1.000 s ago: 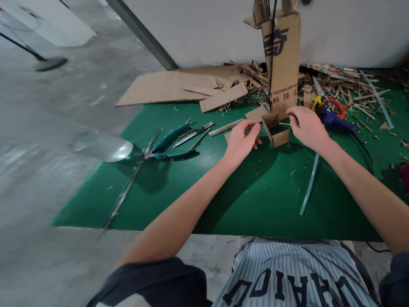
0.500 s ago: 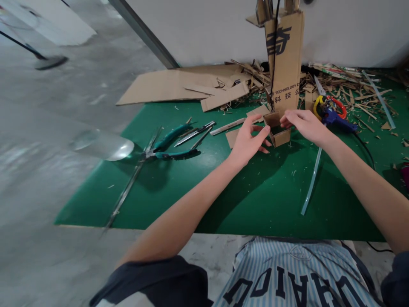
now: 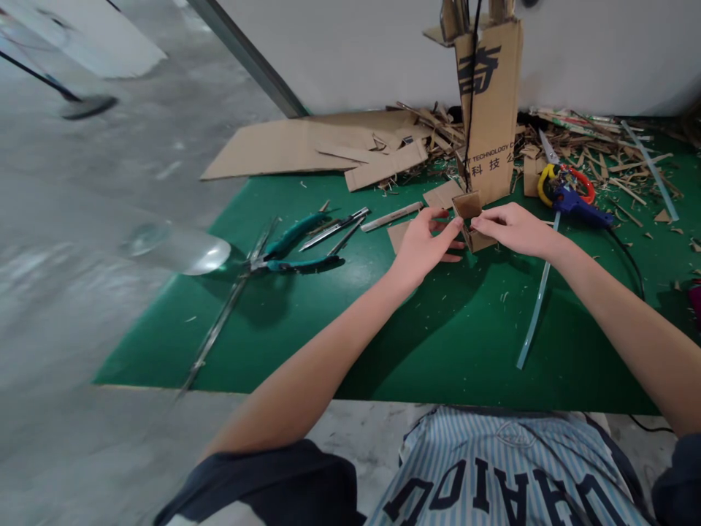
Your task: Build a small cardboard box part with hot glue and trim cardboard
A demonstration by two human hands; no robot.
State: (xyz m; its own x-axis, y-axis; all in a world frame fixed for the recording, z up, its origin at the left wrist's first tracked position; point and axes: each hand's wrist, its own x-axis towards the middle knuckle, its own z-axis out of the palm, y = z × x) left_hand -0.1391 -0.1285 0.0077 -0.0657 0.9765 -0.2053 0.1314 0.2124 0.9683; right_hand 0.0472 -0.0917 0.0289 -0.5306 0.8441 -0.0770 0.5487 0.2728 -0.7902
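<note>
Right hand (image 3: 510, 228): moved leftward, now over cardboard box (image 3: 467, 205); grip unclear.
Left hand (image 3: 423, 246): nearer, fingers parted beside box.

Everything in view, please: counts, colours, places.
Small box: one, brown, between hands
Printed cardboard piece: one, brown, behind box
Cardboard sheet: one, brown, back left
Cardboard scraps: many, brown, along back
Pliers: one, green-handled, left
Utility knife: one, silver, beside pliers
Scissors: one, red-and-yellow handles, back right
Glue gun: one, blue, beside scissors
Glue sticks: two, translucent, right side
Bottle-like object: one, clear, left edge
Tabletop: one, green, centre
Shirt: one, striped blue, bottom
Left hand: one, bare, box's left
Right hand: one, bare, box's right
</note>
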